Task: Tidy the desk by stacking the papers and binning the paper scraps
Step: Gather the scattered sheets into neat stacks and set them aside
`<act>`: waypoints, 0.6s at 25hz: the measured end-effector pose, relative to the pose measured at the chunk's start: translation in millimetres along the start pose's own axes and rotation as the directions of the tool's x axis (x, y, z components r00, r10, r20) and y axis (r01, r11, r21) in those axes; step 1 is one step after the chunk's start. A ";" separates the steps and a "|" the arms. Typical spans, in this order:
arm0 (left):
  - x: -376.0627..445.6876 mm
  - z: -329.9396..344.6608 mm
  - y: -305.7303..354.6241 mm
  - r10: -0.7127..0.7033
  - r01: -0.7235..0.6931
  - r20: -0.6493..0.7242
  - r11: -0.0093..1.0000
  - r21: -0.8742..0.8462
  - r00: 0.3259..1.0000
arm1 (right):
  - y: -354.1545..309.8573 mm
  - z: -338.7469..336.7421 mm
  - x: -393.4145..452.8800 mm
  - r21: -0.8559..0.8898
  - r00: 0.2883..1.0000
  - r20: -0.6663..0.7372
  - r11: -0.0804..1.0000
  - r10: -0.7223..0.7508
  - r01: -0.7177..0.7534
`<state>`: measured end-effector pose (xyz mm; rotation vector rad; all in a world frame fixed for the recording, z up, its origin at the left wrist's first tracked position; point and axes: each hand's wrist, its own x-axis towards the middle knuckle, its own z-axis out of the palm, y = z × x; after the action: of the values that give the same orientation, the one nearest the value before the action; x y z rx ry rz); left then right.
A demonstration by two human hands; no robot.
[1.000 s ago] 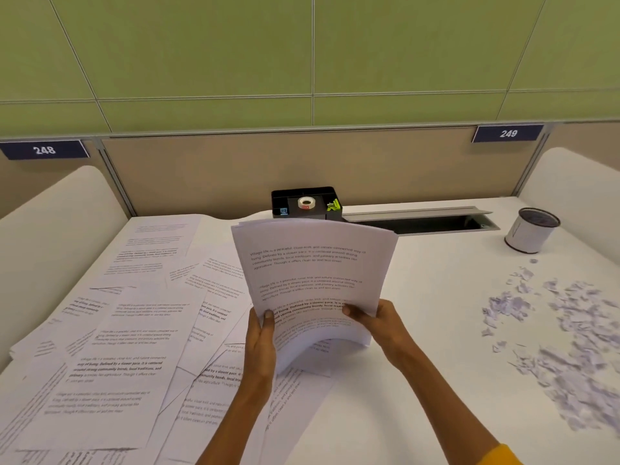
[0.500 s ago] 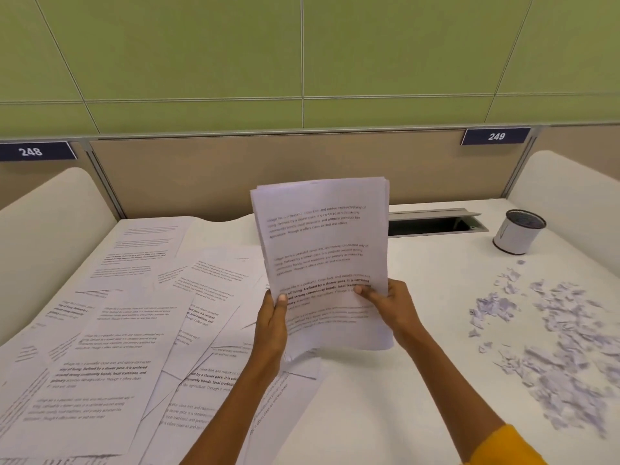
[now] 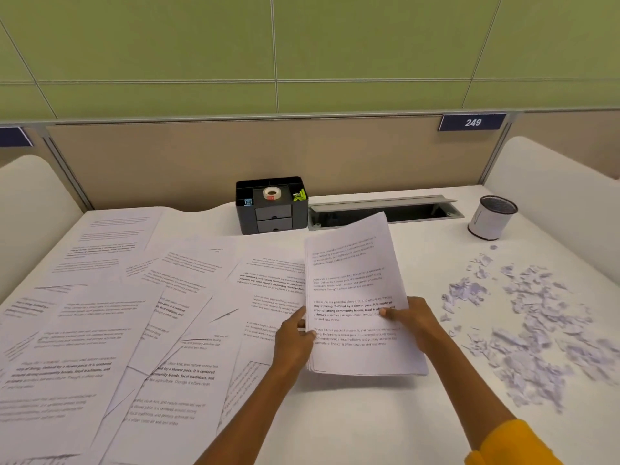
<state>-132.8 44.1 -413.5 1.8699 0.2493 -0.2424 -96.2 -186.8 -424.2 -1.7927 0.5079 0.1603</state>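
Observation:
A squared-up stack of printed papers [image 3: 352, 280] lies low over the white desk [image 3: 335, 424], slightly tilted. My left hand [image 3: 295, 340] grips its left edge and my right hand [image 3: 409, 322] grips its right edge, thumb on top. Several loose printed sheets [image 3: 141, 323] lie spread and overlapping across the left half of the desk. A scatter of torn paper scraps [image 3: 530, 323] covers the right side. A small white cylindrical bin [image 3: 489, 218] with a dark mesh rim stands at the back right.
A black desk organiser [image 3: 271, 209] with a tape roll sits at the back centre, next to an open cable slot [image 3: 385, 211]. White side partitions [image 3: 553, 196] close in the desk left and right.
The stack was held upright in front of me; both hands have lowered it down and to the right until it lies nearly flat on the desk. The organiser is in view again.

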 end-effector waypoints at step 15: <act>1.5 28.9 -19.1 0.040 -0.007 -0.082 0.927 0.374 0.996 | 6.4 -4.3 -6.7 -0.574 0.967 -0.210 0.819 -0.147 0.000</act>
<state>-138.2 22.4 -440.0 2.2649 0.2538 -0.2007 -105.5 -190.4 -426.1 -2.4426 0.6064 0.0331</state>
